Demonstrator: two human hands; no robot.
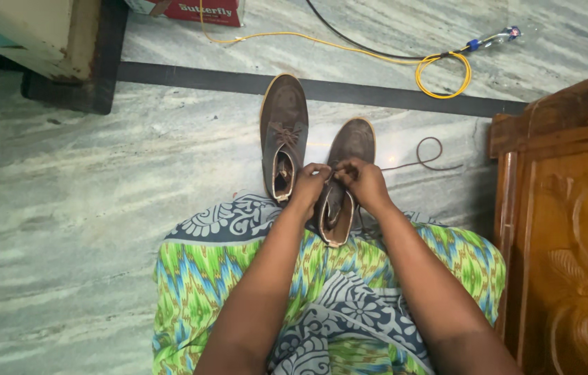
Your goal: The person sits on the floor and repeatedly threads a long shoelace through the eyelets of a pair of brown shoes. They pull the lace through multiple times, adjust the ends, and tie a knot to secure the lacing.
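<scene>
Left hand [308, 182] and right hand [362, 182] pinched narrow on brown lace [427, 161] over right boot [344, 180], boot upright on floor [99, 208] against lap edge. Left boot [284, 135] just beside, already laced. Lace tail looping loose toward wooden cabinet [565, 222]: likely to snag, or slip out of eyelet if pulled unevenly. Yellow cable [443, 73] well apart.

Two brown boots [284, 132] (side by side), one loose lace [427, 157], one yellow cable [440, 73], one black cable [349, 38].
</scene>
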